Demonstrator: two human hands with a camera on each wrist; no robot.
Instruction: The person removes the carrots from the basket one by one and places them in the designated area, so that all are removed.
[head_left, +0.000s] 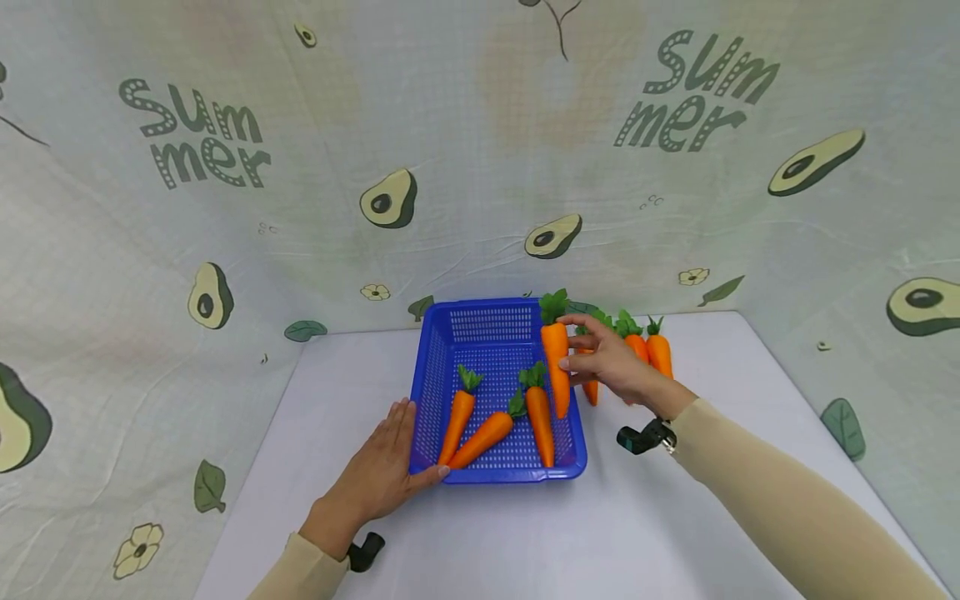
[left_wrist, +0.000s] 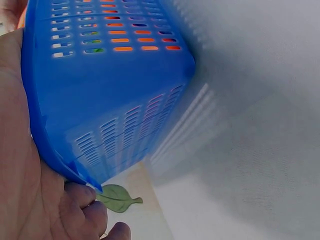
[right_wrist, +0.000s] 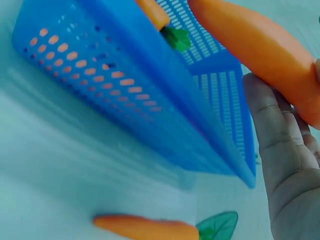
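Note:
My right hand [head_left: 617, 363] pinches an orange carrot [head_left: 557, 358] with a green leafy top, holding it upright over the right rim of a blue plastic basket [head_left: 510, 477]. In the right wrist view the carrot [right_wrist: 265, 45] lies between thumb and fingers, above the basket wall. Three carrots lie inside the basket: one at the left [head_left: 457, 421], one slanted in the middle [head_left: 486, 437] and one at the right [head_left: 540, 425]. My left hand [head_left: 378, 467] rests against the basket's front left corner, fingers straight along the left side and thumb on the front rim.
Several more carrots [head_left: 660, 354] lie on the white table [head_left: 637, 525] to the right of the basket, partly behind my right hand. A cloth [head_left: 480, 150] printed with avocados and leaves hangs behind the table and at its sides.

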